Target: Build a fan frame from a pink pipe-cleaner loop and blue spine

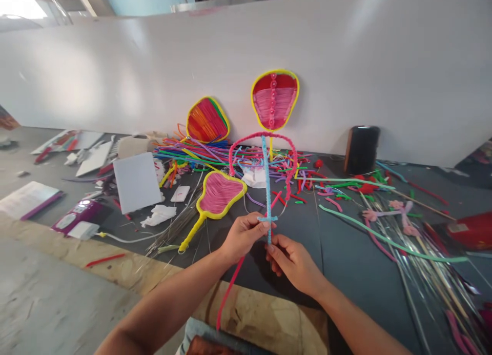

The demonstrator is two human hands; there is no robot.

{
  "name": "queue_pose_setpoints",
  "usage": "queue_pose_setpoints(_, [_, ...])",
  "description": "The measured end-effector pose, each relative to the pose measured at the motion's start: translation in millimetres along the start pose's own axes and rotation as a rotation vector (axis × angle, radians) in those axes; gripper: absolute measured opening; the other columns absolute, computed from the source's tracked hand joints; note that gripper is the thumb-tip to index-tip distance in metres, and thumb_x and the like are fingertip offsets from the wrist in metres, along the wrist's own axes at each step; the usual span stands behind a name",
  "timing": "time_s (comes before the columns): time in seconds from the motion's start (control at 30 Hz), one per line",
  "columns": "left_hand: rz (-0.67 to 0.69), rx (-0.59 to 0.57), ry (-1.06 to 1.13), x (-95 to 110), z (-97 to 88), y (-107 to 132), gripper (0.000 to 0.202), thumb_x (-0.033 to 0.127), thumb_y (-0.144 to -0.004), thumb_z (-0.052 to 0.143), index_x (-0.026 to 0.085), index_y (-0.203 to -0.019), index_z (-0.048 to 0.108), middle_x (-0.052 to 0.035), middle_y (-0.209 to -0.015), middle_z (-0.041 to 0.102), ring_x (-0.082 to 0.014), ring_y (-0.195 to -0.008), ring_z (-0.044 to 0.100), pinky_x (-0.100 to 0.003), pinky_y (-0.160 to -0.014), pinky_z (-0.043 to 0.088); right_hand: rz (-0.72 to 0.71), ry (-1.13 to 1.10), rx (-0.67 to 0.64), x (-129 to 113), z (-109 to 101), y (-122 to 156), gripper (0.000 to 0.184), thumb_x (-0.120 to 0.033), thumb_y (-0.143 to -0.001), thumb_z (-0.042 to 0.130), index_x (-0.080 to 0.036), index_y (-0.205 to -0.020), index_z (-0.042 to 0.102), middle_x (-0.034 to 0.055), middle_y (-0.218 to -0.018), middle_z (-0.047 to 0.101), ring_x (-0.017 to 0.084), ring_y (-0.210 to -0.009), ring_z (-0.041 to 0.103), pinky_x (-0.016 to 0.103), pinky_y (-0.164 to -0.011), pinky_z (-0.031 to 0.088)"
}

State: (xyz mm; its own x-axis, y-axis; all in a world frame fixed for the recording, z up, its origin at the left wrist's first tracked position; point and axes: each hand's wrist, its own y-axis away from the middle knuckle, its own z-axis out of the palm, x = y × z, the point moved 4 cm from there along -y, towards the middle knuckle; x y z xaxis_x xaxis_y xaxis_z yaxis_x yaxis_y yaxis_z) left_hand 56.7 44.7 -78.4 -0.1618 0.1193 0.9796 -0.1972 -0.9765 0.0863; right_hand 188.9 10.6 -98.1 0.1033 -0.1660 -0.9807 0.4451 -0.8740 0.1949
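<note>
We find the left hand (246, 237) and right hand (292, 261) pinching a straight light-blue pipe-cleaner rod (266, 178), apparently mid-wrap; next likely needs taut winding.

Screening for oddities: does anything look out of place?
A red strip lies alone on the tan edge, away from the pile of colored strips, and a crumpled white scrap sits left of the pink fan. The held pink loop shows no clear damage.

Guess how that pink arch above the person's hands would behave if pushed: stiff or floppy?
The pink arch would probably flex, not flop, since it holds its curve in the air. Its right end may bend easily, as thin wire shows below it. It's likely light, being slim and fuzzy like the blue stem.
</note>
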Motion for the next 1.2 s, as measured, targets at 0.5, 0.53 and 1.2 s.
queue_pose_setpoints(0.5, [-0.021,0.017,0.005,2,0.7,2,0.034,0.044,-0.078,0.065,0.013,-0.067,0.066,-0.0007,-0.069,0.055,-0.0095,-0.064,0.050,-0.023,-0.062,0.040,-0.017,-0.078,0.049,-1,-3,-2,0.031,-0.050,-0.085,0.055,-0.019,-0.081,0.056,-0.0025,-0.065,0.056,0.009,-0.049,0.053,0.020,-0.045,0.045])
queue_pose_setpoints(0.53, [-0.022,0.019,-0.005,2,0.4,3,0.034,0.045,-0.078,0.065,0.013,-0.068,0.066,-0.0004,-0.069,0.055,-0.0093,-0.063,0.049,-0.023,-0.062,0.040,-0.026,-0.133,0.107,-3,-7,-2,0.031,-0.050,-0.083,0.058,-0.019,-0.084,0.056,-0.0029,-0.065,0.056,0.009,-0.048,0.052,0.020,-0.044,0.044])
queue_pose_setpoints(1.2, [0.173,-0.054,-0.200,13,5.5,9,0.021,0.035,-0.077,0.069,0.015,-0.080,0.069,-0.0035,-0.076,0.061,-0.0129,-0.072,0.056,-0.024,-0.069,0.044,-0.129,-0.383,0.178,0,-25,-2,0.019,-0.038,-0.083,0.064,-0.019,-0.078,0.060,-0.0030,-0.060,0.054,0.009,-0.052,0.048,0.022,-0.050,0.040])
